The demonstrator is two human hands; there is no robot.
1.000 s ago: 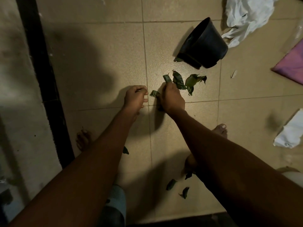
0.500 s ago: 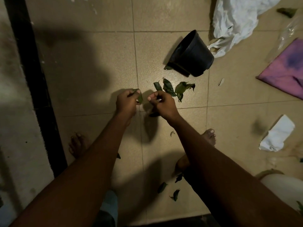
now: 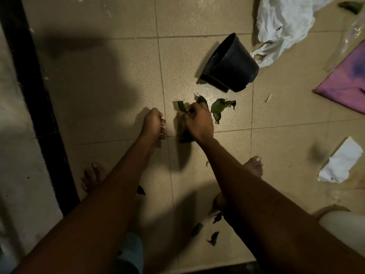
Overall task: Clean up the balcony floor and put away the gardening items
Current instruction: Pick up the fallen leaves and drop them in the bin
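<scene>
Curled right fingers point(image 3: 192, 111) around leaves point(image 3: 181, 107)

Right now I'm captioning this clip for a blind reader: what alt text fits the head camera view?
A person's right hand pinches green leaves off a beige tiled floor, the left hand beside it curled round a sliver of green. A black plant pot lies tipped on its side beyond, near crumpled white plastic and a purple cloth.

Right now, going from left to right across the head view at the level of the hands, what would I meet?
black floor strip → left hand → right hand → loose leaves → purple cloth
</scene>
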